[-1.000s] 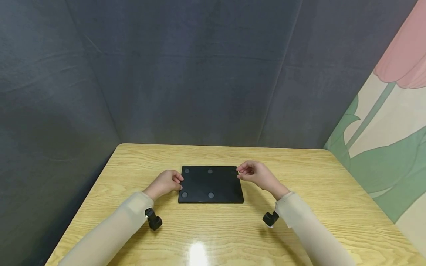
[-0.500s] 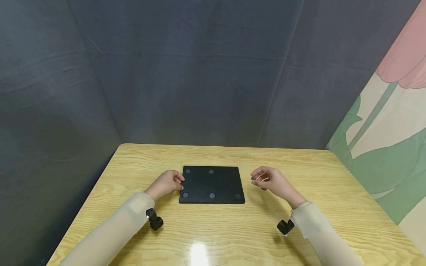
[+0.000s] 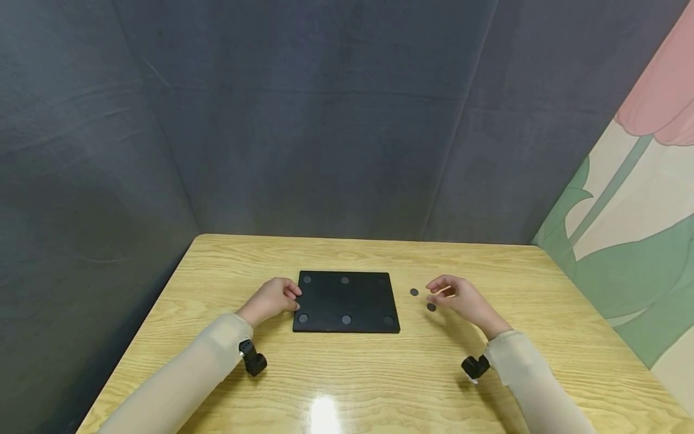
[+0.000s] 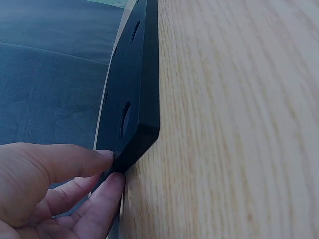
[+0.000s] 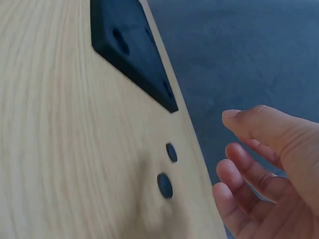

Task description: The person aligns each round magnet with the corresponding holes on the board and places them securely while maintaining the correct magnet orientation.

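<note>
A flat black rectangular board [image 3: 347,298] with several round recesses lies on the wooden table. My left hand [image 3: 273,299] holds its left edge; in the left wrist view the thumb [image 4: 102,160] is at the top face and a fingertip [image 4: 115,183] at the side. To the right of the board lie two small dark discs, one [image 3: 414,292] nearer to it and another [image 3: 431,307] just below my right fingertips. Loosely bent and with nothing between its fingers, my right hand [image 3: 458,297] is above the table beside the discs.
The light wooden table [image 3: 347,374] ends at a dark grey curtain [image 3: 325,120] behind and at the left. On the right hangs a cloth with a tulip pattern [image 3: 623,253]. Each wrist carries a small black camera.
My right hand has moved from the board's upper right corner to the right, leaving a disc on the table near the other one. The left hand stays at the board's left edge.
</note>
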A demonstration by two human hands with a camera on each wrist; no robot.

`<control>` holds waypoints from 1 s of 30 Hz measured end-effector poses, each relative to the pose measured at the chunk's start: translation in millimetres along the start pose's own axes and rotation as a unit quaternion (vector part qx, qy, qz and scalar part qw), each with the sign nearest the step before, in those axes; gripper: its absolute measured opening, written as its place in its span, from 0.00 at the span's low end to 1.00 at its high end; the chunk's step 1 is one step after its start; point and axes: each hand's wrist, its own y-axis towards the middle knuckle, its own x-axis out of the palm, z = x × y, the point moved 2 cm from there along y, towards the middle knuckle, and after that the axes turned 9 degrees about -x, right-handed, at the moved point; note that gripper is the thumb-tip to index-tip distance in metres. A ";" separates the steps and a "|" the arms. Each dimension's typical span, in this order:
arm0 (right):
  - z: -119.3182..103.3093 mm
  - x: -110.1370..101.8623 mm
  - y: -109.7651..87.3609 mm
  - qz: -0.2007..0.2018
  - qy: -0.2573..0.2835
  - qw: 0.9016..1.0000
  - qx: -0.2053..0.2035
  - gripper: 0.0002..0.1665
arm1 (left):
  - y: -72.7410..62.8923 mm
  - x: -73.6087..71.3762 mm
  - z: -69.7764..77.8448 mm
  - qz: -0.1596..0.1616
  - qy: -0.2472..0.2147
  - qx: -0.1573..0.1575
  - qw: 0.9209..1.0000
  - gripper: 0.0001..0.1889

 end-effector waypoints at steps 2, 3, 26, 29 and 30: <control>4.2 -0.8 -0.9 -0.003 0.004 1.000 0.008 0.19 | 0.1 0.1 0.3 0.000 -0.001 -0.001 1.000 0.11; 5.8 -1.1 -1.4 -0.005 0.007 1.000 0.013 0.19 | 0.1 0.0 0.5 0.000 -0.002 -0.002 1.000 0.11; 31.6 7.8 0.7 -0.046 -0.003 0.998 0.045 0.13 | -1.5 -0.2 0.3 -0.001 -0.001 -0.002 1.000 0.11; 32.8 7.9 0.6 -0.049 0.008 0.998 0.049 0.13 | -1.3 0.0 0.6 -0.001 -0.002 -0.002 1.000 0.11; 33.0 7.9 0.4 -0.052 0.011 0.997 0.048 0.13 | -1.2 0.1 0.7 -0.001 -0.002 -0.003 1.000 0.11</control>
